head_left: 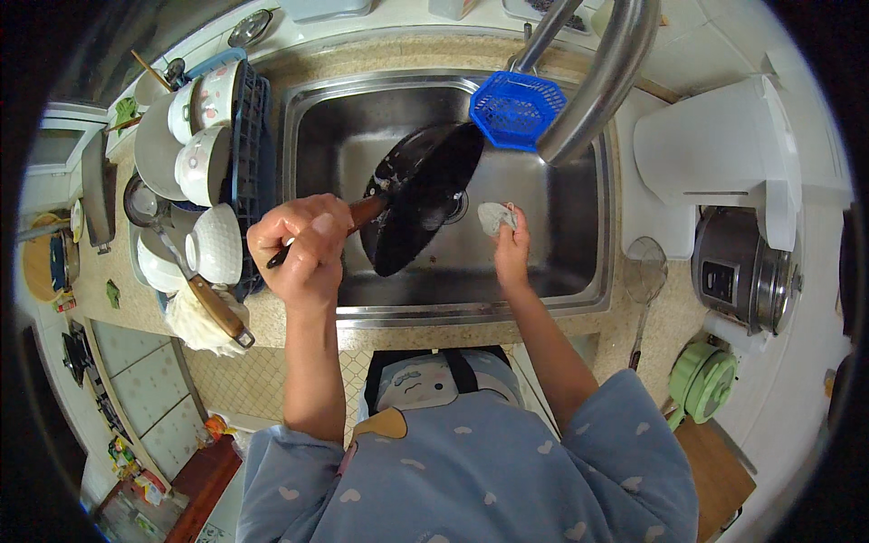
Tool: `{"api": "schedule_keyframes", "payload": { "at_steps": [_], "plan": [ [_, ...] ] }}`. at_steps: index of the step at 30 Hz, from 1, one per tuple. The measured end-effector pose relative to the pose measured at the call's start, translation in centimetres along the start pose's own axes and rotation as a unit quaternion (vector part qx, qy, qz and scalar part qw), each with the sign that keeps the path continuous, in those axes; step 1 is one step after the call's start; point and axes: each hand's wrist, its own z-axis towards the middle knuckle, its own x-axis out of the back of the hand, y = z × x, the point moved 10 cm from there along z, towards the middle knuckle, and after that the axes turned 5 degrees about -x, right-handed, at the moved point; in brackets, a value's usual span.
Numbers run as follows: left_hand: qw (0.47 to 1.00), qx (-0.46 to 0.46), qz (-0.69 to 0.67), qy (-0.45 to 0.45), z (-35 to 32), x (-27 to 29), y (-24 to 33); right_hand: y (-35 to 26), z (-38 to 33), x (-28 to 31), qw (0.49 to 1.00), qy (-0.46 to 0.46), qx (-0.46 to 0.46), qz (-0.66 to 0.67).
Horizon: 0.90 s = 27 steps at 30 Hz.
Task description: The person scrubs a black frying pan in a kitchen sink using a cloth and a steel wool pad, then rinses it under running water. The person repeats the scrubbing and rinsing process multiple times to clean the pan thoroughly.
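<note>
Left hand (303, 244) wraps the handle (366, 211) of a black pan (430, 199), tilted in the sink (412, 291), frame centre; right hand (512, 244) pinches a pale cloth (494, 218). Risk: wet grip slips, pan hits blue basket (514, 110), upper centre.

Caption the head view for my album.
Left hand holds black pan tilted over steel sink; right hand pinches pale cloth.
</note>
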Motion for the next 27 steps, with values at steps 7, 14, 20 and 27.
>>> {"api": "schedule_keyframes", "payload": {
  "at_steps": [7, 14, 20, 27],
  "plan": [
    [0.981, -0.059, 0.062, -0.176, 0.7, -4.4, 1.7, 2.3, -0.8, -0.8, 0.939, 0.007, -0.277, 0.206],
    [0.902, -0.026, -0.020, -0.430, -4.4, -12.6, 1.8, -1.0, -0.3, -3.9, 0.797, -0.023, -0.358, 0.486],
    [0.944, -0.043, 0.019, -0.327, -4.9, -10.6, 2.5, 2.3, -0.4, -0.6, 0.787, 0.049, -0.326, 0.522],
    [0.991, 0.077, -0.010, 0.108, -7.3, 4.5, 1.8, 1.8, -2.9, -0.8, 0.750, 0.054, -0.261, 0.606]
  ]
}}
